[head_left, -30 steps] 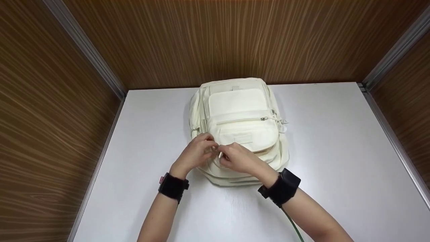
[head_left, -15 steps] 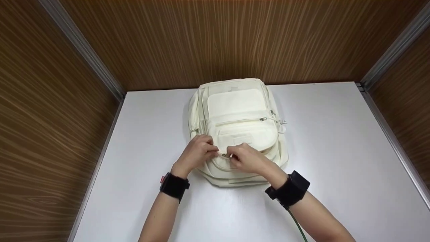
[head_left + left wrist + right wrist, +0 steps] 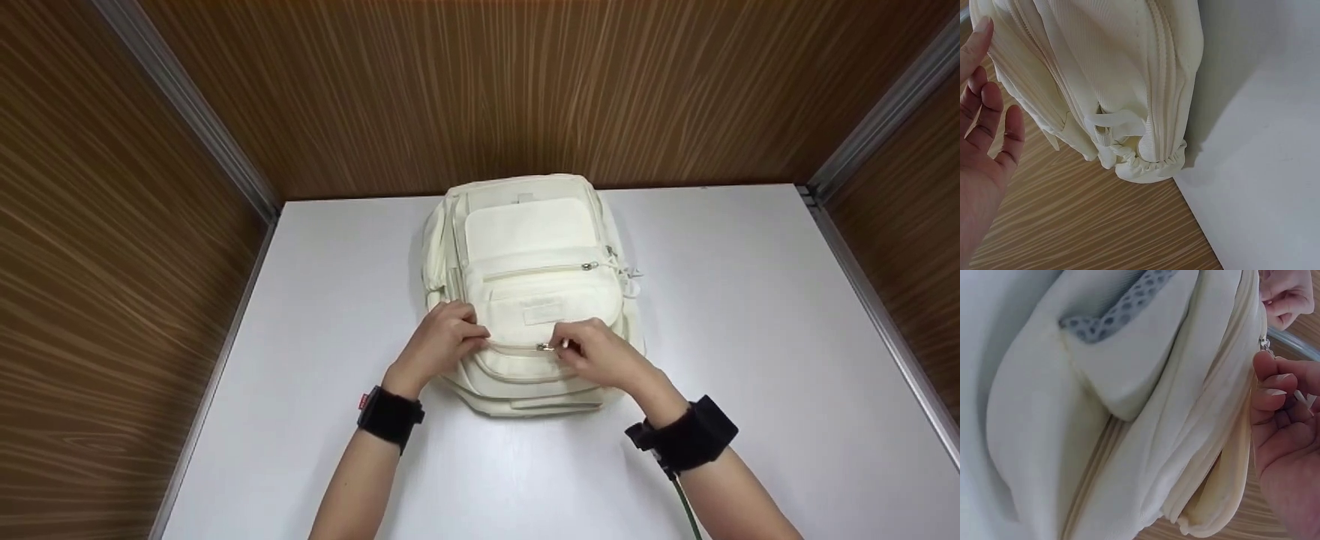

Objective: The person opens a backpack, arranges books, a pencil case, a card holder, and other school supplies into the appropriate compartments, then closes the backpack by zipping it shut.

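Observation:
A cream backpack (image 3: pixel 532 232) lies front side up on the white table. At the left end of the lower front pocket's zipper (image 3: pixel 514 347), my left hand (image 3: pixel 448 334) pinches the fabric edge. Thumb and fingers of my right hand (image 3: pixel 600 356) pinch the zipper pull (image 3: pixel 549 346), near the middle of that pocket. Left of the metal slider the zipper line runs closed. In the right wrist view the slider (image 3: pixel 1264 343) shows just above the fingertips, and the pocket edge (image 3: pixel 1230 500) gapes below. The left wrist view shows the pack's side with an elastic-edged side pocket (image 3: pixel 1148 169).
Wood-grain panels (image 3: pixel 510 90) with metal corner rails (image 3: pixel 202 120) enclose the white table (image 3: pixel 750 315) at the back and sides. A second zipper slider (image 3: pixel 590 266) and white cords (image 3: pixel 630 274) sit at the pack's right. A green cable (image 3: pixel 686 506) trails from the right wrist strap.
My right hand has moved to the right along the pocket with the zipper pull, away from the left hand. My left hand has stayed almost in place at the zipper's left end.

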The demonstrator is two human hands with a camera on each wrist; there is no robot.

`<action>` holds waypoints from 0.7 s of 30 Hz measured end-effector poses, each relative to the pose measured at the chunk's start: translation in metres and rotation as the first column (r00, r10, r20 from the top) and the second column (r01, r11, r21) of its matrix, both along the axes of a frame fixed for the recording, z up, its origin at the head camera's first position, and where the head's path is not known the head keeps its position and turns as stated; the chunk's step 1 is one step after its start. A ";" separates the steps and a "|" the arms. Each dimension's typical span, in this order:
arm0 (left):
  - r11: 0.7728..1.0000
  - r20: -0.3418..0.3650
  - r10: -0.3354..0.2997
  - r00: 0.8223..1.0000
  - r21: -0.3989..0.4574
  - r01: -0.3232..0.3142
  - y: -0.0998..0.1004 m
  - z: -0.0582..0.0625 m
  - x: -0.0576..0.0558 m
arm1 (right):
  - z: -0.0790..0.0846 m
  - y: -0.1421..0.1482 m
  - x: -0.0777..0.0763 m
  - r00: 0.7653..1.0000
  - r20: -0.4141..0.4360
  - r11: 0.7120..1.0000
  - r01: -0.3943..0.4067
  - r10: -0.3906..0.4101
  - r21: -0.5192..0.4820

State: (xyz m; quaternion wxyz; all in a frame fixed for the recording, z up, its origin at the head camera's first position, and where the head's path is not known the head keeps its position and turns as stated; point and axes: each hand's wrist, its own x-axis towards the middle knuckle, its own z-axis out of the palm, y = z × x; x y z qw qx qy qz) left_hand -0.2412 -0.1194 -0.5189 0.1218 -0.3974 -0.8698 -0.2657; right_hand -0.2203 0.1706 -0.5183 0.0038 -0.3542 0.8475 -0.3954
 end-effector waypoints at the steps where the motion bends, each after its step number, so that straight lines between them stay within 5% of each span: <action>1: 1.000 -0.001 -0.001 1.000 0.001 0.001 0.001 0.000 0.000 | 0.000 0.005 0.001 1.000 0.006 1.000 0.017 -0.017 0.003; 15: 0.999 0.042 0.022 0.999 0.025 -0.023 0.004 0.001 0.002 | 0.007 0.063 -0.006 0.969 0.128 0.977 0.212 -0.210 -0.002; 21: 0.999 0.031 0.051 0.998 0.009 -0.051 0.007 0.003 0.007 | 0.007 0.065 -0.005 0.957 0.191 0.976 0.217 -0.220 0.038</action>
